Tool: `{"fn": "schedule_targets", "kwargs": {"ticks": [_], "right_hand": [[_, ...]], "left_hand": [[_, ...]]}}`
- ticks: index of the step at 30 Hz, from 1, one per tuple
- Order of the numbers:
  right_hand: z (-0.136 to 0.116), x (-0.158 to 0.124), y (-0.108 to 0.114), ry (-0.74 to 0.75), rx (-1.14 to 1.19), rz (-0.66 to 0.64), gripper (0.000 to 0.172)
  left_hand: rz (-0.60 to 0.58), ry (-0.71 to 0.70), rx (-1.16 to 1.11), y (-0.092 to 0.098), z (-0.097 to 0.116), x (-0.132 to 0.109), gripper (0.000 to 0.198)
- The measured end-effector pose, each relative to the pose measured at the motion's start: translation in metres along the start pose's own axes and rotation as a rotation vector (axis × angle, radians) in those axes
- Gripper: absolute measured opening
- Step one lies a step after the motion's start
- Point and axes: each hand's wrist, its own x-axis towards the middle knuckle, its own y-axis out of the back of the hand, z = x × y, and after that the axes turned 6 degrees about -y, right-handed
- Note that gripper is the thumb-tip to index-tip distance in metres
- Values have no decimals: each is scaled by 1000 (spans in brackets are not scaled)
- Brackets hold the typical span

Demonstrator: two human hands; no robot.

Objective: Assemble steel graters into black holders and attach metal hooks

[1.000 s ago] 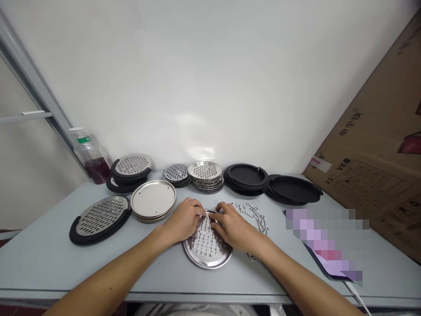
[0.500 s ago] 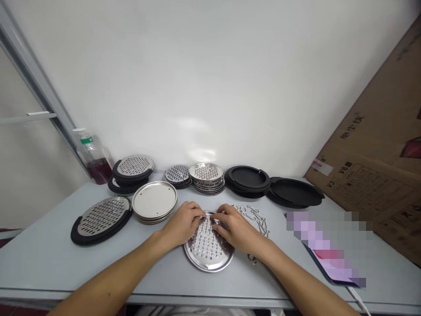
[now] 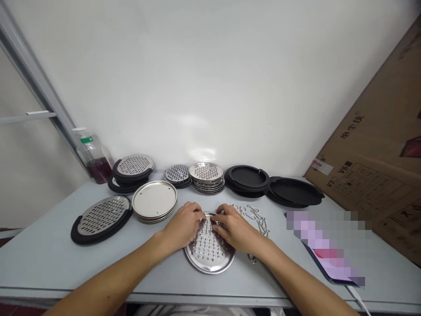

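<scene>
Layout before a white wall (image 3: 210, 79)

Grey surface (image 3: 55, 272), seen from above the person's own forearms. Centre, near the front edge: a perforated steel disc (image 3: 209, 264), lying flat with its holes facing up. The disc is judged thin, light and stiff, its smooth metal likely to slip; the bare outer rim offers the surest hold. Left hand (image 3: 182, 226) lies at the upper left of the disc, right hand (image 3: 235, 229) at its upper right, both palms down. The fingers (image 3: 197, 213) of both hands are curled and close together, tips on the disc near its far rim, neither spread wide nor clenched. Whether they grasp the disc or merely rest on it cannot be told.

Just beyond the right hand: loose metal hooks (image 3: 259, 224). Left of the disc: a stack of plain steel discs (image 3: 154, 199), then a black-framed oval grater (image 3: 101, 216). Rear row, left to right: a bottle of dark red liquid (image 3: 95, 169), stacked oval graters (image 3: 135, 165), two stacks of perforated discs (image 3: 206, 172), stacked black rings (image 3: 246, 176) and black lids (image 3: 294, 191). Far right: a partly pixelated phone (image 3: 332, 267) and a cardboard box (image 3: 365, 193).
</scene>
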Motion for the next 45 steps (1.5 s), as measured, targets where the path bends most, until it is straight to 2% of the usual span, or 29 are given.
{"fn": "schedule_targets", "kwargs": {"ticks": [5,12,19,25,29,32,36,39,45], "right_hand": [[0,0,-1,6,-2,7,22],[3,-1,-1,13,29,32,24],[7,0,-4,26,16,51,24],[5,-1,-2,19,32,39,24],[2,-3,3,21,65,28,26],[1,-4,4,24,78,29,27],[3,-5,3,25,67,35,28],[2,-5,5,18,64,30,27],[-1,-5,8,-6,81,10,27]], "left_hand": [[-17,-4,26,0,1,2,32],[84,52,-103,-6,-6,-1,27],[87,44,-113,-7,-8,-1,29],[75,60,-153,-2,-7,0,28],[149,52,-202,5,-3,3,22],[224,26,-126,9,-1,10,20],[298,-24,110,13,-3,28,19],[362,4,232,16,-11,47,19],[438,52,308,17,-26,74,19]]}}
